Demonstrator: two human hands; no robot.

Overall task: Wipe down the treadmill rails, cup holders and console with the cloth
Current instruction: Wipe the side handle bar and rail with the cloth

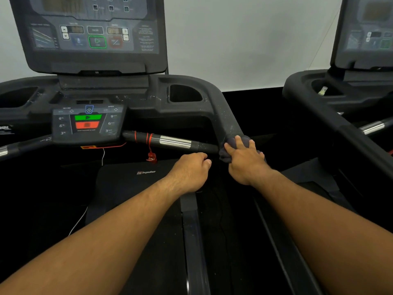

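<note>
At the far left there is a dark cup holder (18,96), and next to it the small control panel (87,122) with a green button and a red button. Above that stands the big console screen (89,28). A front bar (174,142) with a shiny silver part runs to the right from the panel, and a red clip (151,156) hangs from it. The left hand (191,171) sits just under the end of that bar. Its fingers are curled in like a fist, and I cannot tell if they hold anything. Further right is the other cup holder (185,93), and from there the right rail (225,111) bends down. The dark cloth (226,154) is bunched on the rail where the front bar meets it. The right hand (246,160) holds it there, with fingers (238,139) a little spread and bent over the top. The cloth sticks out past the fingertips and under the thumb. A second treadmill (319,107) stands at the far right.
</note>
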